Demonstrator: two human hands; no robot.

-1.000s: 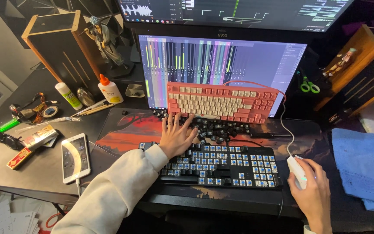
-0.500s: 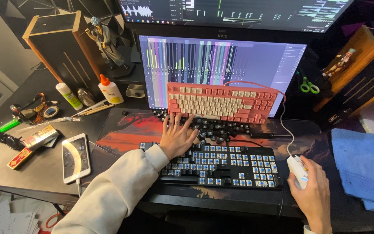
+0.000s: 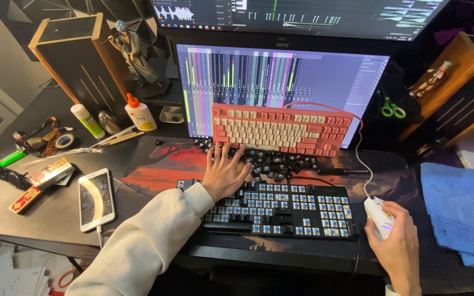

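Observation:
My left hand (image 3: 225,174) lies flat with spread fingers on a heap of loose black keycaps (image 3: 281,163), between a pink keyboard (image 3: 281,127) propped against the monitor and a black keyboard (image 3: 281,208) with its caps off, blue switches showing. My right hand (image 3: 399,246) grips a white mouse (image 3: 378,215) at the right of the black keyboard. A white sleeve covers my left arm.
A red-and-dark desk mat (image 3: 154,164) lies under the keyboards. A phone (image 3: 96,198) on a cable, sunglasses (image 3: 4,172), a glue bottle (image 3: 140,113), a figurine (image 3: 133,52) and a wooden speaker (image 3: 69,52) stand at the left. A blue cloth (image 3: 459,211) and green scissors (image 3: 393,108) are at the right.

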